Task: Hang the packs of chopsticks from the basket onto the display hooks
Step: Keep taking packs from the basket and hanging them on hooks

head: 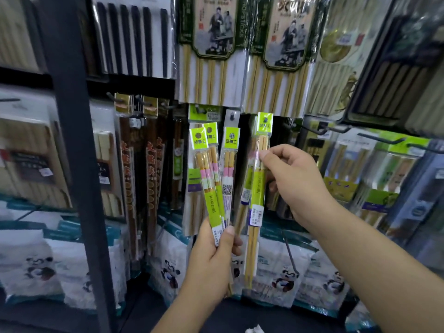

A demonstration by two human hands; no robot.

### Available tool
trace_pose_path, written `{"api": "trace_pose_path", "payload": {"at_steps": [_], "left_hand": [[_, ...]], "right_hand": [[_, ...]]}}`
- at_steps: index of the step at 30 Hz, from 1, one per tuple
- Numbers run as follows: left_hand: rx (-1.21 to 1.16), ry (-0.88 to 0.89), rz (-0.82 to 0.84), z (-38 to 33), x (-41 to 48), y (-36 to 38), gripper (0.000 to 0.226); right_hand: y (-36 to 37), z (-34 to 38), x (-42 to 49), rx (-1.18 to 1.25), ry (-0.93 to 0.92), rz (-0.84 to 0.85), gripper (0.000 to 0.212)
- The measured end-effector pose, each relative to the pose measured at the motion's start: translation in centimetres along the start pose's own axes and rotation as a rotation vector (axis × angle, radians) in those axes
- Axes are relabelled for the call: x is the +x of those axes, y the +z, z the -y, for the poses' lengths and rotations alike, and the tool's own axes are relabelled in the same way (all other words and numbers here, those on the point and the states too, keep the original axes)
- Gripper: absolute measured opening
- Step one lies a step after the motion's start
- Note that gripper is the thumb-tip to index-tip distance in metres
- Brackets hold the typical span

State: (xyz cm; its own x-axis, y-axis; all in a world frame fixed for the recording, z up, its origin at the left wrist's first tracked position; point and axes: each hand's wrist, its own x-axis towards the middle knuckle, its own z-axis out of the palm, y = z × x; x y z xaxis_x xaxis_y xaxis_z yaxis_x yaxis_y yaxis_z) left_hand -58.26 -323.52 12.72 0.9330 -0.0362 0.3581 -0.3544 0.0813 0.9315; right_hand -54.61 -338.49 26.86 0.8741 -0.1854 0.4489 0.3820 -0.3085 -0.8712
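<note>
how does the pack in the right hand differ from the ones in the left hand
Count: the right hand pinches one pack; the left hand grips three packs, fanned out.
Grip: the one pack is held near its top, the three packs by their lower ends.
Height: the one pack sits higher, its header above theirs.
Shared: green header cards, green labels and pale wooden chopsticks.

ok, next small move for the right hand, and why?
Probably ease the single pack forward so its header hole slides onto a hook. The right hand pinches it, raised to hook height among hung packs; the left hand grips three more packs.
</note>
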Motion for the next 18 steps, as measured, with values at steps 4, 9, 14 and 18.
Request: {"api": "trace_pose_path", "payload": {"at_steps": [4,9,14,18], "left_hand": [[-0.018,0.016,0.010,0.2,0.3,-0.1,0.020],[-0.068,0.037,0.002,0.5,0.7,-0.1,0.013],[-0.046,0.013,0.012,0.7,0.9,-0.2,0.014],[-0.035,-0.005,0.013,0.6,0.6,-0.2,0.015]], "right_hand": [[0.2,-0.5,0.2,0.005,0.039,-0.014,0.023],[0.5,-1.2,0.8,-0.049,0.066,-0.028,0.022],[1.0,-1.7,1.8,-0.130,0.092,-0.088,0.023],[1.1,-2.2,1.9,-0.175,0.102,-0.125,0.030]]}}
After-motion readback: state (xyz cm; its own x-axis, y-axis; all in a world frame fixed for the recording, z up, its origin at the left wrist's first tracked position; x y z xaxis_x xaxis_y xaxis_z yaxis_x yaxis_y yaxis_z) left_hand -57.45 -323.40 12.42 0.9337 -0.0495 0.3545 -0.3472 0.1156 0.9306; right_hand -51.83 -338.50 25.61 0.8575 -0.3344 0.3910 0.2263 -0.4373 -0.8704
